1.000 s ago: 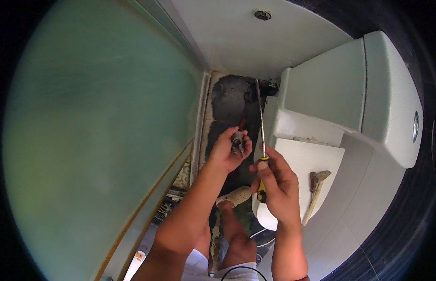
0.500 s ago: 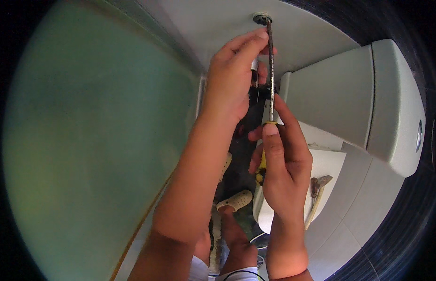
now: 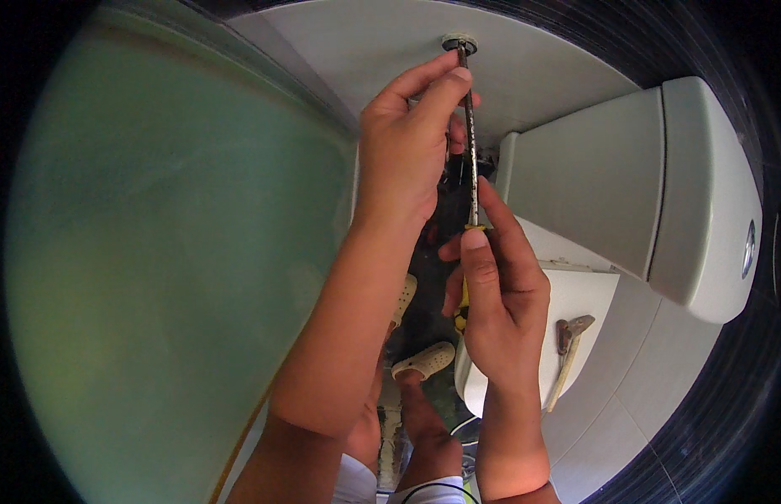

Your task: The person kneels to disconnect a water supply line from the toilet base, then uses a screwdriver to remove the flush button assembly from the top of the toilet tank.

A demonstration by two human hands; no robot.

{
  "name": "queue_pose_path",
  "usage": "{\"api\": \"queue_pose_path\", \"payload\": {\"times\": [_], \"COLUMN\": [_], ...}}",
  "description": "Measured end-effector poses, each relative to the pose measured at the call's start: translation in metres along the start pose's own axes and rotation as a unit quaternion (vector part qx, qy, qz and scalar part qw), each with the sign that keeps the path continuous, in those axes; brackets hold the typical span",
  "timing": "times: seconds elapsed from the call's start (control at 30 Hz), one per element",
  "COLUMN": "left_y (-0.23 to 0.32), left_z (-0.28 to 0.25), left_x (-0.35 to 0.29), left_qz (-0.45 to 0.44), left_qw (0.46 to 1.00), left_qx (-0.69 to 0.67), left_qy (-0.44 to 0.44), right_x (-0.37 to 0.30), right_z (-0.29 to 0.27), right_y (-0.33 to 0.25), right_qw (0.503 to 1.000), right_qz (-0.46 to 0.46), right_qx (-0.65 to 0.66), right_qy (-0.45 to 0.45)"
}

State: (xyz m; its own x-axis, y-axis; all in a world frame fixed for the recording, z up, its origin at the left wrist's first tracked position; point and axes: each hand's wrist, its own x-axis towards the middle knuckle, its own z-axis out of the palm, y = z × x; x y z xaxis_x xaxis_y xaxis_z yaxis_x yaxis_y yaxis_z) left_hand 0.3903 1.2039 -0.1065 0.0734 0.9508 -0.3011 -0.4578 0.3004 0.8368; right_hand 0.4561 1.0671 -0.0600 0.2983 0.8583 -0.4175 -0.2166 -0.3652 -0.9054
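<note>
A long screwdriver (image 3: pixel 473 168) with a worn metal shaft and a yellow and black handle points up at a round metal fitting (image 3: pixel 459 42) on the white wall. Around its handle are the closed fingers of my right hand (image 3: pixel 512 315), thumb on top near the collar. My left hand (image 3: pixel 407 139) pinches the shaft close to its tip, just below the fitting. Whether the tip sits inside the fitting is hard to make out. The left fingers partly hide something dark behind them.
To the right stands a white toilet cistern (image 3: pixel 584 181). A hammer-like tool (image 3: pixel 568 357) with a pale handle lies on the white toilet lid (image 3: pixel 596 294). A large pale green surface (image 3: pixel 164 252) fills the left side. Beige clogs (image 3: pixel 424 359) are on my feet below.
The view has shifted slightly, so the fitting, both hands and the screwdriver appear a little further left. A silver cylindrical part behind my left fingers no longer shows. Both grips are unchanged.
</note>
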Motion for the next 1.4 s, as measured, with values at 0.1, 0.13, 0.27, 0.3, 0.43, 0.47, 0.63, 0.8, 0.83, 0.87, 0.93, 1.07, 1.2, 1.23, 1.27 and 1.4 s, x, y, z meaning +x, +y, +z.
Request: {"api": "queue_pose_path", "payload": {"times": [0.1,0.13,0.27,0.3,0.43,0.47,0.63,0.8,0.83,0.87,0.93,1.07,1.2,1.23,1.27,1.4], "left_y": [0.000,0.000,0.000,0.000,0.001,0.001,-0.001,0.001,0.001,0.002,0.005,0.010,0.014,0.015,0.016,0.016], "left_z": [0.000,0.001,0.004,0.005,0.005,0.003,0.000,0.001,0.001,0.001,0.001,0.000,0.000,-0.001,-0.001,-0.001], "left_x": [0.001,0.002,0.002,0.003,0.003,0.002,0.002,0.004,0.004,0.004,0.005,0.006,0.008,0.009,0.009,0.010], "left_qz": [0.002,0.011,0.019,0.023,0.022,0.020,0.027,0.038,0.038,0.043,0.046,0.035,0.076,0.073,0.067,0.095], "left_qw": [1.000,1.000,0.999,0.999,0.999,0.999,0.999,0.997,0.997,0.996,0.994,0.992,0.987,0.986,0.986,0.978], "left_qx": [0.010,0.015,0.024,0.023,0.024,0.023,0.022,0.056,0.065,0.075,0.091,0.112,0.135,0.138,0.147,0.177], "left_qy": [-0.007,-0.002,0.014,0.018,0.025,0.022,0.028,0.031,0.035,0.035,0.041,0.046,0.049,0.050,0.047,0.050], "right_x": [0.003,0.003,0.004,0.005,0.005,0.005,0.005,0.012,0.015,0.017,0.018,0.011,0.006,0.006,0.009,0.015], "right_z": [0.000,0.001,0.001,0.000,0.001,0.002,0.002,-0.002,0.000,0.004,0.013,0.028,0.039,0.045,0.050,0.048], "right_y": [0.003,0.004,0.005,0.005,0.005,0.007,0.012,0.017,0.020,0.022,0.026,0.024,0.017,0.017,0.018,0.023], "right_qw": [1.000,1.000,1.000,1.000,1.000,1.000,0.999,0.969,0.957,0.942,0.935,0.962,0.988,0.992,0.998,0.992], "right_qz": [-0.009,-0.012,-0.005,-0.004,-0.003,-0.001,-0.001,0.069,0.080,0.091,0.097,0.087,0.072,0.062,0.004,-0.041], "right_qx": [-0.025,-0.020,-0.011,-0.010,-0.004,-0.008,0.039,0.230,0.274,0.317,0.337,0.255,0.133,0.108,0.040,-0.101], "right_qy": [0.011,0.009,0.011,0.012,0.008,0.007,-0.004,-0.052,-0.058,-0.065,-0.060,-0.034,0.014,0.019,0.052,0.061]}}
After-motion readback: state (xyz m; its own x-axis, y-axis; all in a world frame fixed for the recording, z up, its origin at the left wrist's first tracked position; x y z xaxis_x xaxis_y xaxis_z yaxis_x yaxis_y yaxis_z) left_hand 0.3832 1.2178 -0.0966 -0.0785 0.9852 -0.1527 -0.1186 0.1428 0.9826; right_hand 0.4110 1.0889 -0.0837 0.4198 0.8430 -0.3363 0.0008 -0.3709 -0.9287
